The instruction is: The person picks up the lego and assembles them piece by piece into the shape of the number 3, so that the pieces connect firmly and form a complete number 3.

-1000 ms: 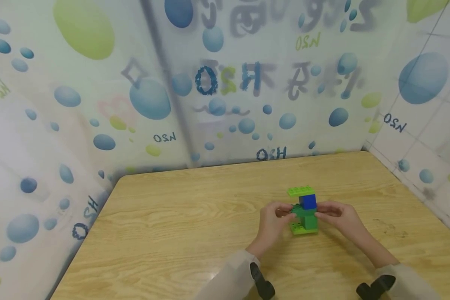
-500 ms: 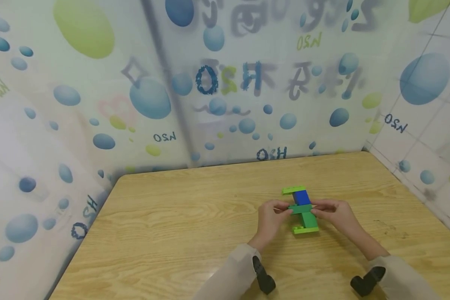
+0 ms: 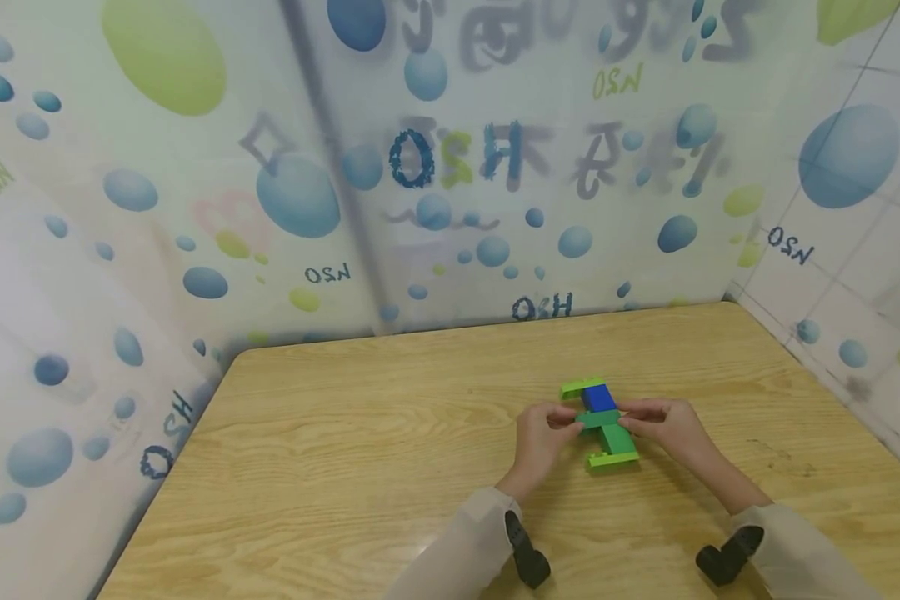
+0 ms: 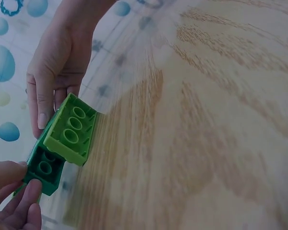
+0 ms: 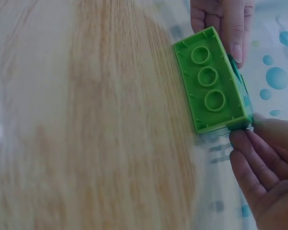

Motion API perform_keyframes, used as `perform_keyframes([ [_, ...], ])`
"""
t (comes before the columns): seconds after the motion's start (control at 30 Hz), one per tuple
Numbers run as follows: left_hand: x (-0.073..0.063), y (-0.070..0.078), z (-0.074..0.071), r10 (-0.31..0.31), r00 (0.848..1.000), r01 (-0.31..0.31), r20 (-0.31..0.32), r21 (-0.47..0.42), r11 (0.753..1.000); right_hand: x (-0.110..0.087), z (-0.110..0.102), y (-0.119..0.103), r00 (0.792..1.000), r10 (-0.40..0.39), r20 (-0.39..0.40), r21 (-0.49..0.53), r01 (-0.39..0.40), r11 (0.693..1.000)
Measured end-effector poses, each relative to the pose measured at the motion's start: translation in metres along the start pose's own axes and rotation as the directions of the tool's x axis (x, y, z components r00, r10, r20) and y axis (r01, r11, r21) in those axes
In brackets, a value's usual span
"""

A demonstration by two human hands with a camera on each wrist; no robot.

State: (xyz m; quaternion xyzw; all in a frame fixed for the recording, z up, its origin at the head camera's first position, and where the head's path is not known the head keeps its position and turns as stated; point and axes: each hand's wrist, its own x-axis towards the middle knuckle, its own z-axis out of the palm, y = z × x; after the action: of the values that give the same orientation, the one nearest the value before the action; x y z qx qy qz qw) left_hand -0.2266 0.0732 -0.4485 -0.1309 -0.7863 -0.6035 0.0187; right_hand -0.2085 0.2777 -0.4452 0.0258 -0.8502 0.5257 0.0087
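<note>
Both hands hold up one stack of toy building bricks in the head view, tilted with its top leaning left. It has a lime brick (image 3: 583,387) on top, then a blue brick (image 3: 600,397), a flat green brick (image 3: 597,419), a squarer green brick (image 3: 617,439) and another lime brick (image 3: 612,460) at the bottom. My left hand (image 3: 536,440) pinches the left end of the flat green brick between thumb and fingers. From the other side, my right hand (image 3: 669,425) pinches the stack near its middle. The right wrist view shows the hollow underside of a lime brick (image 5: 211,81).
A wood-grain table (image 3: 360,450) lies beneath the hands. Behind it and on both sides rise pale wall sheets (image 3: 487,275) printed with blue and green drops. Black wrist devices (image 3: 525,550) sit on both light sleeves.
The brick stack has tipped, its upper end swinging left and slightly down, so its studs show less. My right hand has shifted slightly left with it; the left hand has barely moved.
</note>
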Motion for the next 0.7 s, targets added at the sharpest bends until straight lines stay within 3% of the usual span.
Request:
perform_keyframes([
  [0.47, 0.0016, -0.0025, -0.0004, -0.038, 0.999, 0.038, 0.034, 0.028, 0.999, 0.0039, -0.0002, 0.0026, 0.999, -0.033, 0.026, -0.095, 0.035, 0.995],
  [0.7, 0.002, -0.0059, -0.0011, -0.046, 0.997, 0.045, 0.059, 0.011, 0.999, 0.005, -0.0006, 0.0068, 0.998, -0.043, 0.044, -0.094, 0.047, 0.994],
])
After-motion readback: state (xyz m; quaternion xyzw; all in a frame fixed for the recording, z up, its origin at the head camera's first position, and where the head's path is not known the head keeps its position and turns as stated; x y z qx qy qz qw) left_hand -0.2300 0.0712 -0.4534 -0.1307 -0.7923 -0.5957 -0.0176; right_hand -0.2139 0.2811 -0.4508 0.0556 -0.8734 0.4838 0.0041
